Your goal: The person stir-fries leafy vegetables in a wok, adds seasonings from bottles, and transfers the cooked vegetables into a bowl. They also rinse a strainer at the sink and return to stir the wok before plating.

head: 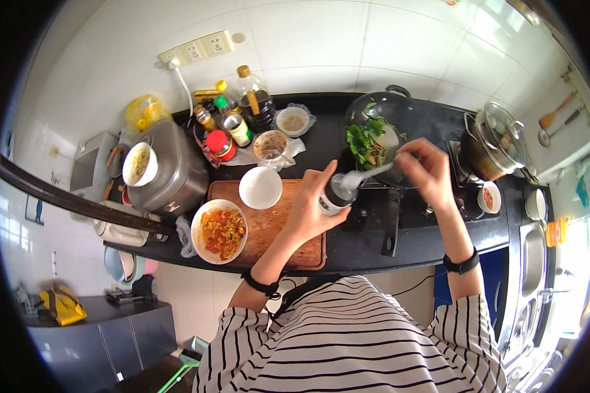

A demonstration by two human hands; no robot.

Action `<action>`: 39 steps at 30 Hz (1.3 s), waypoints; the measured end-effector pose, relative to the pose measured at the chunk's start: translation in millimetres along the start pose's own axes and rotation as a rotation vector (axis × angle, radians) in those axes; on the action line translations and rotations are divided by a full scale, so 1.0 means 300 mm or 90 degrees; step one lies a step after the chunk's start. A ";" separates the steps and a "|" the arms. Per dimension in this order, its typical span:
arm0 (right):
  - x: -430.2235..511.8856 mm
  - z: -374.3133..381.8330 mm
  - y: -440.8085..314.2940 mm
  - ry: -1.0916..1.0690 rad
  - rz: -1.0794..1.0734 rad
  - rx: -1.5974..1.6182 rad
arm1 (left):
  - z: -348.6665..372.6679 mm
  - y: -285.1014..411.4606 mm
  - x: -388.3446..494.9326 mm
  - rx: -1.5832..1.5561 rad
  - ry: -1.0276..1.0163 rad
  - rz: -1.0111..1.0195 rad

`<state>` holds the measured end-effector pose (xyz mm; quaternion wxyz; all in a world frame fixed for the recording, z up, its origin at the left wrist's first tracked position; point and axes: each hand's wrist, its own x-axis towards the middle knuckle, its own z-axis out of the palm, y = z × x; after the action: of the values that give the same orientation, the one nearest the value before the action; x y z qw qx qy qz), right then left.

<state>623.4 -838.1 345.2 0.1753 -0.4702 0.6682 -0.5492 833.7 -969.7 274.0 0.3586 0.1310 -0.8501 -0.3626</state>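
My left hand [314, 204] grips a small dark-lidded or dark-rimmed jar [335, 197] with a pale label, tilted over the counter. Between the fingers of my right hand [425, 169] is the handle of a white spoon [368, 175], whose bowl is at the jar's mouth; motion blurs it. Beyond the hands, a black wok [356, 105] holds leafy greens [361, 142] and a whitish round piece. Its long handle [391, 231] points towards me.
A wooden cutting board [287, 245] carries an empty white bowl [260, 187] and a bowl of tomato and egg [219, 231]. Sauce bottles [255, 105] stand at the back left beside a rice cooker [169, 169]. A steaming pot with eggs [491, 147] sits right of the wok.
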 end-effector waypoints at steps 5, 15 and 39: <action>0.010 0.241 -0.129 -0.235 -0.203 -0.318 | -0.026 -0.013 -0.020 -0.047 -0.017 -0.019; -0.017 0.203 -0.142 -0.157 -0.179 -0.375 | -0.409 -0.617 0.087 0.147 0.154 -0.120; -0.058 0.188 -0.129 -0.157 -0.110 -0.436 | -0.424 -0.947 0.066 0.317 0.187 -0.022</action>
<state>691.3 -854.0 356.2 0.0400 -0.6188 0.7451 -0.2455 898.7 -1245.4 143.4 0.4286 0.2809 -0.8495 -0.1257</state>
